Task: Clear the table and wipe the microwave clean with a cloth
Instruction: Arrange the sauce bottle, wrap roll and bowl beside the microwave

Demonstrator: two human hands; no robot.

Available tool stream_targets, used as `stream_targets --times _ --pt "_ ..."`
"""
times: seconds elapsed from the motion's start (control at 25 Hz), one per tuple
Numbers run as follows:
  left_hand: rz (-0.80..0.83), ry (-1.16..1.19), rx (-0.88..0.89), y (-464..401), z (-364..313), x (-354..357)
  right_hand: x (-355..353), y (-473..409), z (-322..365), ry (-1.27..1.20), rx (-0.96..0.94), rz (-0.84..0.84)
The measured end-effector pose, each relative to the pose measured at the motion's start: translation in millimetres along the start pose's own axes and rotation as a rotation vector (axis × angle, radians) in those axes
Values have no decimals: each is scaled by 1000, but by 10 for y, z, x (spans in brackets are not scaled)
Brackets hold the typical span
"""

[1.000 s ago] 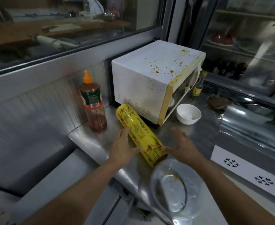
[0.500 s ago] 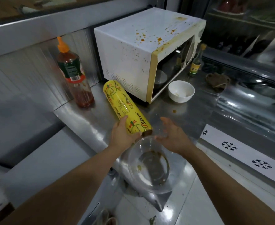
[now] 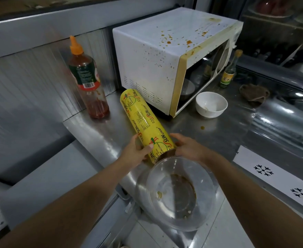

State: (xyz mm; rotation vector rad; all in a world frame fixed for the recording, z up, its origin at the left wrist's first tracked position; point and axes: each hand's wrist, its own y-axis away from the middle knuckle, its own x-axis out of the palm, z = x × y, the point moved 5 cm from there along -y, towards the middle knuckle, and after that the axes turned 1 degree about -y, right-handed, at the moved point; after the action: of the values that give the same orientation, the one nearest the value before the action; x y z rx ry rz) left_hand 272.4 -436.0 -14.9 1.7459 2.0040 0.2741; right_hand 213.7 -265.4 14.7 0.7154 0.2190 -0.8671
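A yellow roll of cling wrap (image 3: pixel 143 120) lies slantwise on the steel table (image 3: pixel 227 133), its far end by the microwave. My left hand (image 3: pixel 136 153) grips the roll's near end, thumb over the top. My right hand (image 3: pixel 186 147) touches the other side of that end with relaxed fingers. The white microwave (image 3: pixel 156 56), spattered with orange-brown stains, stands at the back with its door open. A brown cloth (image 3: pixel 254 93) lies crumpled to its right.
A clear glass bowl (image 3: pixel 175 194) with brown residue sits at the table's near edge, just under the roll's end. A white bowl (image 3: pixel 211 104) stands before the microwave. A chili sauce bottle (image 3: pixel 88 81) stands at the left, a small green bottle (image 3: pixel 227 76) beyond the door.
My left hand has closed its thumb over the roll's near end. My right hand has moved in from beside the roll to touch it. The view has shifted closer and lower.
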Motion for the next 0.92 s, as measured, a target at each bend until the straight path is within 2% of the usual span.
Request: stream_targets --times 0.12,0.32,0.64,0.76,0.92 --pt "43 67 -61 -83 27 41 34 -130 -15 -55 37 71" --pt "26 154 -30 -46 -59 44 94 -241 -26 -115 10 107" --pt "-93 183 55 94 -437 -555 6 -21 702 -88 -229 106" --pt "-98 289 79 94 -702 -837 -42 -10 1132 -105 -387 9" --pt "-54 381 165 62 -962 -1065 -66 -139 1641 164 -501 -269"
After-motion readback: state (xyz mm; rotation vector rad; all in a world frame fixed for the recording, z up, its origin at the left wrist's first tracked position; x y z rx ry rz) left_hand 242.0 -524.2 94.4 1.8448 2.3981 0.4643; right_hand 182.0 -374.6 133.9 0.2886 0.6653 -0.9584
